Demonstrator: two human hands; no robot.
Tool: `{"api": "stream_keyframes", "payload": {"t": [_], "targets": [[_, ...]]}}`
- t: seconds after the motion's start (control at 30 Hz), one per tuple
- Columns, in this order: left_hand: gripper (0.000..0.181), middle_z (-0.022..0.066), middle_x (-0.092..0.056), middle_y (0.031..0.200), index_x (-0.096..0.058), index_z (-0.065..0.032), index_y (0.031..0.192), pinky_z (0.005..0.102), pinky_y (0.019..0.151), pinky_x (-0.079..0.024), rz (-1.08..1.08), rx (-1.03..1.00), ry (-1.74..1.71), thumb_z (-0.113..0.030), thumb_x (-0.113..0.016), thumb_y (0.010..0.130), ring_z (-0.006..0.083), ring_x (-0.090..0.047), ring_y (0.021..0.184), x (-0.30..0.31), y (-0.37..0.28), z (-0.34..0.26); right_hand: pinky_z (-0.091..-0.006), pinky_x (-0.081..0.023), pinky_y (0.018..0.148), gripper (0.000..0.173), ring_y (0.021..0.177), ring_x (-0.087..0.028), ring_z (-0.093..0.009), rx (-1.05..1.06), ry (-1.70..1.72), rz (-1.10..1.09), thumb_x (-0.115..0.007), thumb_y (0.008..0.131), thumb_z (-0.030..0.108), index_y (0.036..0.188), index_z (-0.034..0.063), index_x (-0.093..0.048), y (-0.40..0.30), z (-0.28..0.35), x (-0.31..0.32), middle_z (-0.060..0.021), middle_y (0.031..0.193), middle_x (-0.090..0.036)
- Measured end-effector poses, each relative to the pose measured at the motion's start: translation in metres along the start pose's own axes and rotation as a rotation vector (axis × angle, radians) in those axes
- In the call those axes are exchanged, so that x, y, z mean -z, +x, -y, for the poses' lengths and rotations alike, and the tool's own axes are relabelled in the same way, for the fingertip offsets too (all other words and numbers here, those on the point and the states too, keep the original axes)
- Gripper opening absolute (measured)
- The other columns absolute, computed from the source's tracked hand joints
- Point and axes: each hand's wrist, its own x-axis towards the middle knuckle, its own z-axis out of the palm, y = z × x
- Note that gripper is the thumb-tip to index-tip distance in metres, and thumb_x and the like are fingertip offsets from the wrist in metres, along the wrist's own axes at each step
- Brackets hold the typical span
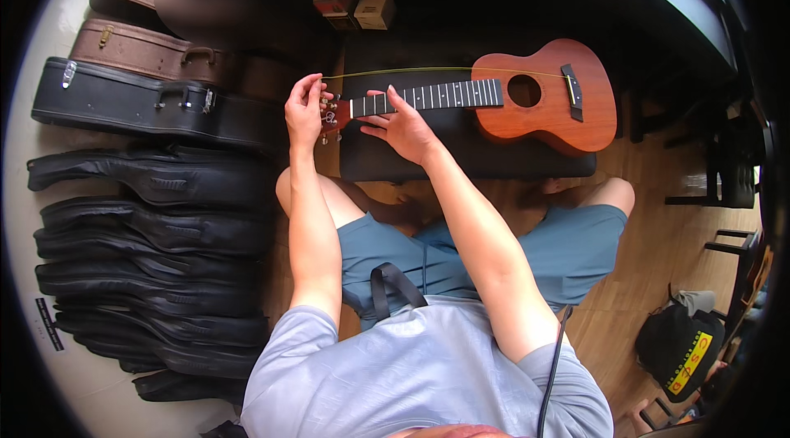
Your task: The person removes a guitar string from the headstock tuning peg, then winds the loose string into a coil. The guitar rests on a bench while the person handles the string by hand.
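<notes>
A brown wooden ukulele (pixel 580 123) lies on a black padded bench (pixel 419 163), its headstock pointing left. From its dark bridge (pixel 574 92), a yellow-green string (pixel 426 69) runs above the neck, slightly bowed, to my left fingertips. My left hand (pixel 304 111) pinches that string's end beside the headstock (pixel 335 115) and partly covers the tuning pegs. Around the neck (pixel 450 96) near the nut is my right hand (pixel 404 128), its thumb over the fretboard and its fingers spread, partly hidden by the neck. No other string can be made out over the sound hole.
Hard instrument cases (pixel 123 95) and several soft black gig bags (pixel 166 234) line the left wall. Small boxes (pixel 374 9) sit beyond the bench. A black bag (pixel 676 345) rests on the wooden floor at right, near dark stools (pixel 731 240).
</notes>
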Motion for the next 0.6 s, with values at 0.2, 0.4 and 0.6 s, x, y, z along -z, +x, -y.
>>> {"api": "stream_keyframes", "payload": {"t": [0.2,0.4,0.6], "targets": [[0.024,0.0023,-0.069,0.097,-0.072,-0.0032,0.117,0.0213,0.07,-0.052,0.051,0.008,0.045,-0.016,-0.063,0.1,0.0057,-0.062,0.077,0.017,-0.002,-0.014,-0.0453,-0.036,0.113,0.064,0.131,-0.05,-0.03,-0.014,-0.027,-0.034,-0.051,0.099,0.058,0.141,0.0092,-0.047,0.0,0.0,-0.002,-0.0184,0.137,-0.054],[0.024,0.0018,-0.07,0.102,-0.072,-0.0035,0.118,0.0216,0.078,-0.051,0.123,-0.144,0.151,-0.012,-0.066,0.097,0.0087,-0.064,0.086,0.022,-0.005,-0.017,-0.0451,-0.035,0.113,0.064,0.132,-0.048,-0.029,-0.005,-0.03,-0.013,-0.051,0.099,0.058,0.14,0.009,-0.048,0.002,-0.003,-0.003,-0.0172,0.139,-0.053],[0.019,0.0076,-0.071,0.101,-0.073,-0.0023,0.11,0.0264,0.077,-0.054,-0.018,-0.167,0.311,-0.011,-0.069,0.093,0.0142,-0.069,0.086,0.029,-0.018,-0.015,-0.0444,-0.035,0.112,0.062,0.132,-0.048,-0.029,-0.021,-0.006,-0.011,-0.052,0.099,0.057,0.139,0.0095,-0.049,0.003,-0.002,0.002,-0.0168,0.138,-0.053]]}}
